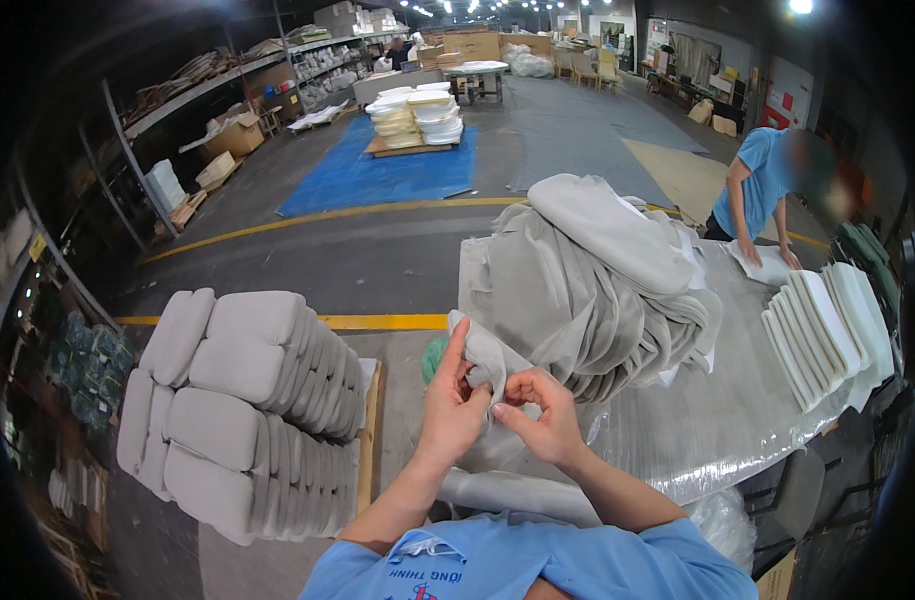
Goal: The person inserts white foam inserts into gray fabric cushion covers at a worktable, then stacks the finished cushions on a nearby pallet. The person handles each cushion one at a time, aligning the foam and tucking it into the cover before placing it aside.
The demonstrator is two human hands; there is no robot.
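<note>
My left hand [452,408] is closed on the edge of a grey fabric cushion cover [486,352], its index finger pointing up along the cloth. The thumb and fingers of my right hand [540,412] pinch the same cover by its lower edge, close beside the left. The folds hide part of my left fingers. Just beyond my hands, a big heap of grey cushion covers [578,300] lies on a table wrapped in clear plastic [668,430]. A padded grey piece [608,235] rests on top of that heap.
Stacks of grey cushions [243,370] stand on a pallet to my left. At the right, a co-worker [758,180] has both hands on a white pad [768,264], near a row of white pads [813,335]. More pads [416,118] sit beyond, on a blue sheet [328,180].
</note>
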